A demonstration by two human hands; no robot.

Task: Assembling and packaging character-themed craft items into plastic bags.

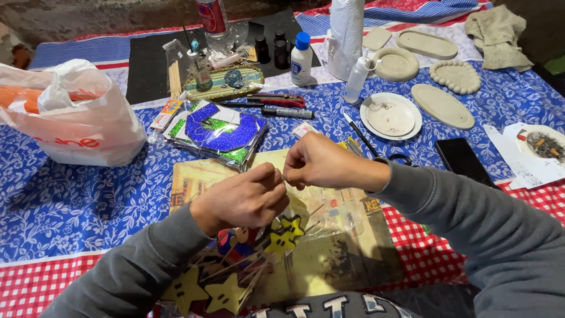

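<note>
Two hands meet at the frame's centre over a clear bag point(329, 215): the left hand point(244, 200) and right hand point(318, 162) are both curled nearly shut, fingertips pinching something too small to make out between them. Below them, yellow paper stars point(226, 291) on sticks fan out toward the lower edge. Glitter sheets point(220, 135) lie just above, left of centre. A white shopping bag point(76, 115) sits far left, a black phone point(462, 159) right.

Grey long sleeves point(471, 218) cover both arms down to the wrists.
</note>
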